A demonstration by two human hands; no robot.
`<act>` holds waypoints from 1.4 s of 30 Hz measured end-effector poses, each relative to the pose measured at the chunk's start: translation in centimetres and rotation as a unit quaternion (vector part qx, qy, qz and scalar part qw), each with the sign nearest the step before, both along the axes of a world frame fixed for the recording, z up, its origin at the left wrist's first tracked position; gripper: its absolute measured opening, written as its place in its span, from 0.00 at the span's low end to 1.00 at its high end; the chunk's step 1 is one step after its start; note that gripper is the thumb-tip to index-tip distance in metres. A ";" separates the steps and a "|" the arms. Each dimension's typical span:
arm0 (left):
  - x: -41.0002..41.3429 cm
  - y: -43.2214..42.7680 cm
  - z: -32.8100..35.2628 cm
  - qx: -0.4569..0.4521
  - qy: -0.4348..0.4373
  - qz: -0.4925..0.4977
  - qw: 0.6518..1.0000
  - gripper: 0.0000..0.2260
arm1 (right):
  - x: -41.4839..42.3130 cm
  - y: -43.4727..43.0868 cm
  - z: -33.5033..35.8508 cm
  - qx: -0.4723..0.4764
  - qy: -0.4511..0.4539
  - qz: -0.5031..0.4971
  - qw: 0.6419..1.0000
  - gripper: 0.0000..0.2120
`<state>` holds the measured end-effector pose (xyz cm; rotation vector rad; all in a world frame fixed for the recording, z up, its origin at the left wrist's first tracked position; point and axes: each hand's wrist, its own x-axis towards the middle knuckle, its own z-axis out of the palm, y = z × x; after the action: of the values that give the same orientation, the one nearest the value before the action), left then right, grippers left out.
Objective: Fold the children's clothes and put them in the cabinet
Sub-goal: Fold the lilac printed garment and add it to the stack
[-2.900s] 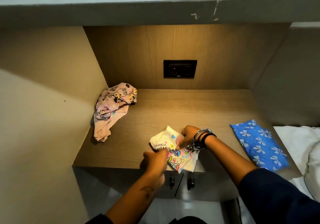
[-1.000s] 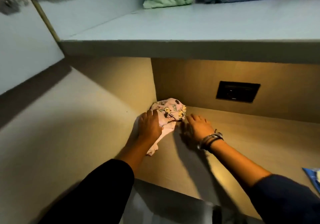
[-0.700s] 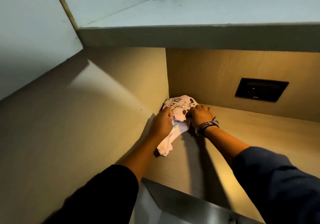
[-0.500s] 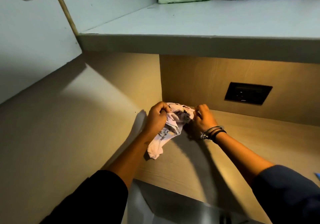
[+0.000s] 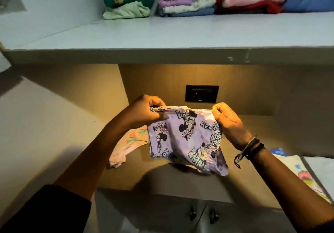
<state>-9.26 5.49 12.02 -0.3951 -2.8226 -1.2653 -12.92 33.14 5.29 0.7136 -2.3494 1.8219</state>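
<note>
The lilac garment [image 5: 186, 139] is held up in the air above the tabletop [image 5: 144, 176], in front of the lit niche. It is gripped at the two ends of its top edge, so the band is drawn taut and the printed cloth is spread flat below. This is judged to be done so that the shape can be read and the edges squared before a first fold.

The left hand [image 5: 144, 111] is closed on the left corner, with its fingers [image 5: 157, 114] curled over the hem. The right hand [image 5: 227, 119] is closed on the right corner in the same way, and bracelets [image 5: 251, 148] are worn at its wrist. Both forearms are raised and stretched forward, with the hands kept level and well apart.

Whether the hanging lower edge is touched by the tabletop cannot be told. A pink garment [image 5: 130, 142] is left crumpled on the tabletop by the left wall, not yet folded. Folded clothes [image 5: 188, 1] are stacked at the back of the shelf [image 5: 162, 34] above, which is judged to be where finished pieces are put
</note>
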 end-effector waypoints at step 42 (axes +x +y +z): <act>2.3 3.8 -4.9 -0.040 0.072 0.018 0.996 0.05 | -0.3 7.1 -1.8 0.067 -0.034 -0.026 0.997 0.09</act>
<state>-6.92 9.24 7.11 -0.4167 -2.7520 -1.0732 -13.24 40.25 3.46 0.6064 -2.5276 1.7092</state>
